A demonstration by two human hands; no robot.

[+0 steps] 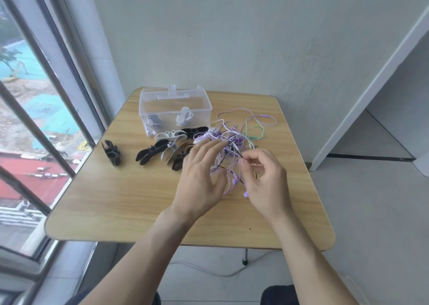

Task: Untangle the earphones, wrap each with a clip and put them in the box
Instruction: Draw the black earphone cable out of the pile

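Observation:
A tangle of purple, white, green and black earphone cords lies on the wooden table, right of centre. My left hand lies over the tangle's left side with fingers spread and fairly straight. My right hand pinches a thin black cord between thumb and forefinger at the tangle's near edge. A clear plastic box stands at the back and holds two wrapped white earphones. Loose black, white and tan clips lie in front of the box, and a single black clip sits further left.
A large window runs along the table's left edge. A grey wall stands behind the table, and a white doorway frame rises to the right. A white cable trails on the floor under the table, near its metal leg.

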